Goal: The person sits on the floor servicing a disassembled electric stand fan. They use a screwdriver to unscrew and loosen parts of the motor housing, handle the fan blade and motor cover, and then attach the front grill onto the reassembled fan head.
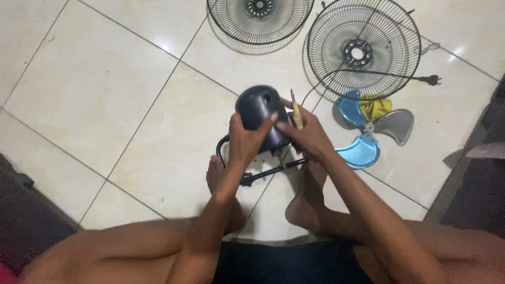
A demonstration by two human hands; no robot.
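Fan motor housing, dark rounded plastic, sits low over the tiled floor between the person's bare feet, above a black tube stand. Left hand: fingers wrapped and clamped on the housing's near side. Right hand: fingers closed around a yellow-handled screwdriver, fingertips also touching the housing's right side; the tool's tip is hidden, so where it bears cannot be told. Beyond the hands, on the floor: two wire fan guards, one at the top edge and one to its right; a power cord with plug lying across the right guard; a three-bladed propeller, two blades blue and one grey, with a yellow cloth on it. Risks, judged: the housing is smooth and domed, so the left grip may slip if the tool is pushed hard; a slipping tip could jab the left fingers, which lie just beside it; small screws, if loosened, could drop and roll on the glossy tiles; the feet sit close under the work and could be struck by a falling part.
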